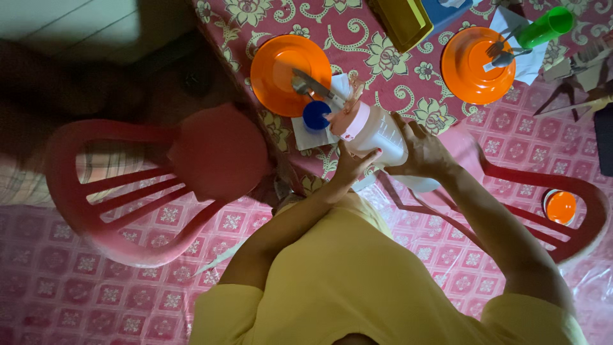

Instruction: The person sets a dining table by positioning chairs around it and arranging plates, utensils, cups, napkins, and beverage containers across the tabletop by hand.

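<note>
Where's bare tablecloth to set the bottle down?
Free patch: the cloth between the left orange plate and the right orange plate, below the yellow tray. Crowded: napkin, cutlery and blue cup by the bottle; green cup corner.

You are gripping a smooth, translucent plastic pitcher (pixel 377 134) in your bare hands. Glossy orange plastic plates (pixel 290 73) are lying on the desk's (pixel 383 57) matt floral cloth, shiny metal cutlery (pixel 316 84) is resting on white paper napkins, and a glossy red plastic chair (pixel 153 185) is standing at the desk's left edge.

One head camera looks straight down from above. It sits close over the person's yellow shirt (pixel 357 287), facing the table (pixel 383 57).
</note>
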